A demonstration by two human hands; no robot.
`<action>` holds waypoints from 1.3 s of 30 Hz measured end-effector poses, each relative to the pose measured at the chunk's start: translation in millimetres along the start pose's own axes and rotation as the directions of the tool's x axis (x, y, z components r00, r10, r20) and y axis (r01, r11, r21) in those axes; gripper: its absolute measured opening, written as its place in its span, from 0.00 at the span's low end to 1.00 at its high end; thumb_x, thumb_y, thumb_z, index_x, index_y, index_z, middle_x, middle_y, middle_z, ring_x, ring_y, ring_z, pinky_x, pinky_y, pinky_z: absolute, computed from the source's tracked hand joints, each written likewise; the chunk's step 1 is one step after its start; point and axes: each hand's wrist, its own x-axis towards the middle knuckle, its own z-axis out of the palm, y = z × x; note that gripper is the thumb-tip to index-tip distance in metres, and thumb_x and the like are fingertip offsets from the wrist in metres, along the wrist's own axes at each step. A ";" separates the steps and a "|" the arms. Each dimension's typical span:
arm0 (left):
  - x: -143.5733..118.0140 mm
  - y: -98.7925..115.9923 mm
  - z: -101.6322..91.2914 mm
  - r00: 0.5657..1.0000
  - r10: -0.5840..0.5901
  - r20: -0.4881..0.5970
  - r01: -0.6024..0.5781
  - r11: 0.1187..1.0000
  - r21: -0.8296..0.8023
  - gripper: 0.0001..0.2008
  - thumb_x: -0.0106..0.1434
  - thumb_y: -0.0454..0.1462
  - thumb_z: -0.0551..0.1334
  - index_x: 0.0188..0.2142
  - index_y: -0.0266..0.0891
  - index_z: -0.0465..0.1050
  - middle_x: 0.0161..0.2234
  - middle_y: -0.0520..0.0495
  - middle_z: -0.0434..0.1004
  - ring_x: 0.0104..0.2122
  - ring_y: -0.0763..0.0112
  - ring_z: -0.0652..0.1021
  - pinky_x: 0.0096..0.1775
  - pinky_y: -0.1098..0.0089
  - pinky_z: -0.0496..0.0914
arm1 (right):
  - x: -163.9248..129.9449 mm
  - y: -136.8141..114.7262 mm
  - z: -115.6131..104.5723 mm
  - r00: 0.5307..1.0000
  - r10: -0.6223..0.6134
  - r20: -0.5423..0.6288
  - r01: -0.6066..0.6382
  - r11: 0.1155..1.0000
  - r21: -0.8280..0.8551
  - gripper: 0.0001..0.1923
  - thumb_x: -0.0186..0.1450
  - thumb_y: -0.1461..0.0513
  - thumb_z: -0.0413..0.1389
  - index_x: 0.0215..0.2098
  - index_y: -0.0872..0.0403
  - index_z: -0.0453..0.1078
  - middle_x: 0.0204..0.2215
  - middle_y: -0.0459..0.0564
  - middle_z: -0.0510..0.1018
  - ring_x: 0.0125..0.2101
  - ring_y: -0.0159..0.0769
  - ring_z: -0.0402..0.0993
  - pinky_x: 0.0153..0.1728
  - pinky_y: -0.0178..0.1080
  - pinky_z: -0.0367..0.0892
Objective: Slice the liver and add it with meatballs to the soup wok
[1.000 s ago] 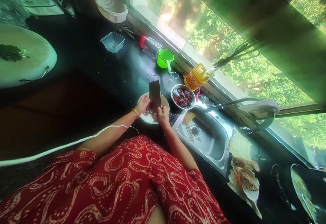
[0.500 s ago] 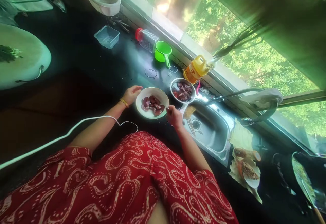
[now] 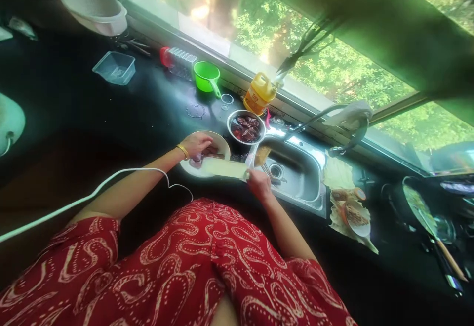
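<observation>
Head view: cleaver flat over plate rim; sink edge beside.

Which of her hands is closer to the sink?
The right hand. It grips the cleaver right at the front left corner of the sink. The left hand rests over the white plate, farther left, with the cleaver blade between them.
</observation>
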 end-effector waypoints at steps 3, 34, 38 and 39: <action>43.6 -3.9 18.5 0.999 0.052 0.012 -0.053 0.974 0.218 0.06 0.52 0.28 0.67 0.26 0.41 0.80 0.31 0.46 0.77 0.42 0.63 0.76 0.49 0.76 0.67 | -46.8 19.4 -11.1 0.949 0.285 -0.137 -0.283 0.959 0.035 0.15 0.67 0.57 0.47 0.37 0.52 0.75 0.27 0.54 0.78 0.29 0.41 0.72 0.30 0.38 0.57; 222.9 -36.7 136.7 0.966 -0.253 0.053 -0.031 0.089 0.996 0.28 0.59 0.35 0.65 0.59 0.29 0.69 0.58 0.24 0.65 0.59 0.43 0.67 0.58 0.55 0.61 | -212.2 161.8 -74.2 0.354 0.933 -0.068 -0.890 0.358 0.282 0.31 0.58 0.35 0.47 0.37 0.50 0.73 0.27 0.52 0.80 0.27 0.43 0.75 0.30 0.39 0.63; 222.0 -35.3 139.9 0.960 -0.280 -0.016 0.038 0.076 0.996 0.33 0.58 0.39 0.66 0.62 0.30 0.66 0.60 0.23 0.63 0.58 0.40 0.68 0.56 0.53 0.63 | -217.4 174.1 -79.3 0.342 0.938 -0.062 -0.897 0.345 0.277 0.28 0.58 0.37 0.48 0.37 0.49 0.73 0.28 0.51 0.81 0.29 0.43 0.76 0.31 0.39 0.63; 222.2 -34.7 139.8 0.962 -0.274 0.005 0.017 0.075 0.997 0.36 0.57 0.40 0.67 0.64 0.35 0.64 0.62 0.26 0.61 0.60 0.41 0.67 0.58 0.53 0.62 | -218.3 175.7 -80.0 0.330 0.942 -0.059 -0.901 0.333 0.278 0.28 0.58 0.38 0.48 0.37 0.49 0.73 0.28 0.51 0.81 0.29 0.44 0.77 0.31 0.39 0.64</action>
